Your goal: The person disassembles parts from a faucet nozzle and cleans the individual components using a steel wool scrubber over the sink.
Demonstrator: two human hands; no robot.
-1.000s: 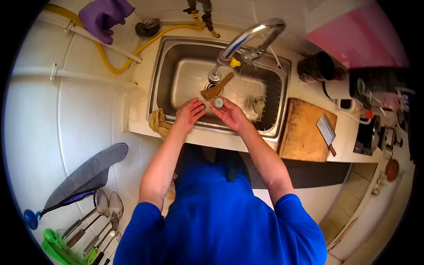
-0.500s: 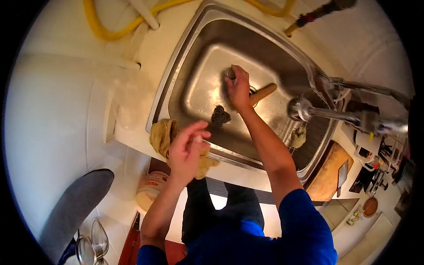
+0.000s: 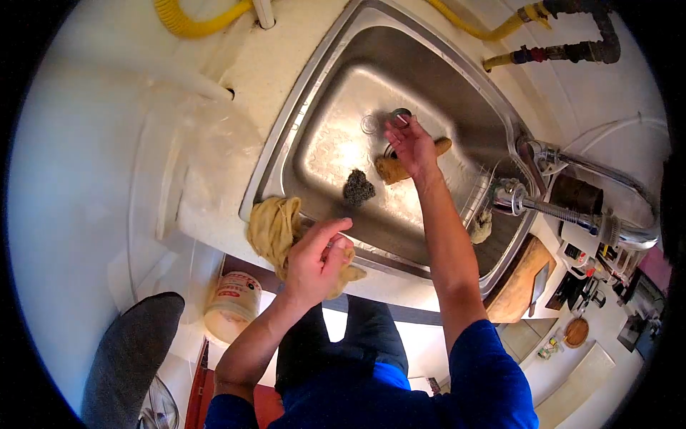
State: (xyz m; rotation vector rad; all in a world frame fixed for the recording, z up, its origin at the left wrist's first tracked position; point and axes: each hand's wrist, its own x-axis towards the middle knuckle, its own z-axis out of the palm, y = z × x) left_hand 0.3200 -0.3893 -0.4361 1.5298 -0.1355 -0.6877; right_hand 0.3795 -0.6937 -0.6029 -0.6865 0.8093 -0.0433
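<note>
My right hand [image 3: 414,149] reaches into the steel sink [image 3: 321,121] with its fingers stretched out. Just beyond its fingertips is a small, dark, round metal piece [image 3: 402,114], perhaps a drain strainer; contact is hard to tell. Under the hand lies a brown wooden-looking tool [image 3: 392,170], its handle extending to the right, partly hidden. A dark scouring pad [image 3: 359,187] rests on the sink floor to the left. Above the front rim hangs my left hand [image 3: 314,264], fingers loosely bent and apart, with nothing visible in them. Behind it, a yellowish cloth [image 3: 274,225] drapes over the rim.
A faucet [image 3: 557,207] and a wire rack [image 3: 477,191] are at the sink's right. Beyond them lies a cutting board [image 3: 516,286] with a knife [image 3: 539,284]. A white bucket [image 3: 234,304] stands below on the left; yellow hoses [image 3: 493,32] run behind.
My right hand has opened from around the round piece, which now shows beyond its fingertips. My left hand has shifted slightly right and down, its fingers more bent. The view has shifted.
</note>
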